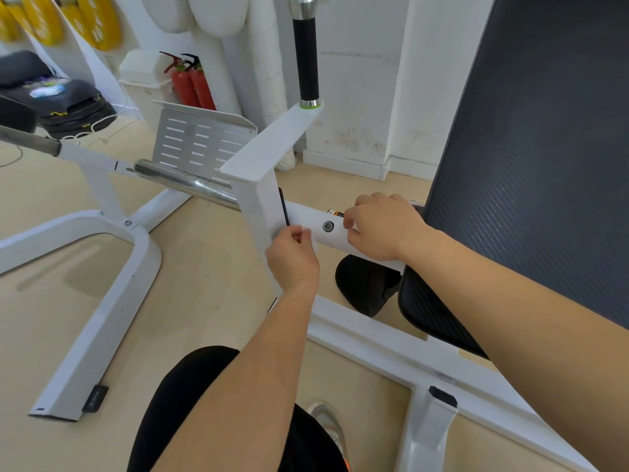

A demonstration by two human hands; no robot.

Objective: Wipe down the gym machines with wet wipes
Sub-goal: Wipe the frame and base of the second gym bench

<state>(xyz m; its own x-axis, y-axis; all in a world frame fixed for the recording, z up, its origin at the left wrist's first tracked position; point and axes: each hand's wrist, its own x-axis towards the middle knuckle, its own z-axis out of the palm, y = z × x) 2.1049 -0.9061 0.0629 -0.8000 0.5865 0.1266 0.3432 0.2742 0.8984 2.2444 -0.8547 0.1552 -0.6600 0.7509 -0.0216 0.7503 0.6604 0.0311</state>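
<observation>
A white gym machine frame fills the view, with an upright post (262,206) and a white crossbar tube (316,218) carrying a bolt (327,226) and a small label. At the joint of post and tube, my left hand (292,257) has thumb and fingers pinched together on what looks like a white wet wipe, which is hard to tell apart from the white metal. My right hand (381,226) lies on the tube just right of the bolt, fingers curled against it beside the label. The two hands are a short gap apart.
A dark back pad (531,158) stands at the right, a black seat pad (432,318) below it. A chrome sleeve (183,182), slotted footplate (200,141) and black-grip handle (305,59) lie beyond. Red extinguishers (190,83) and yellow plates (92,22) stand behind.
</observation>
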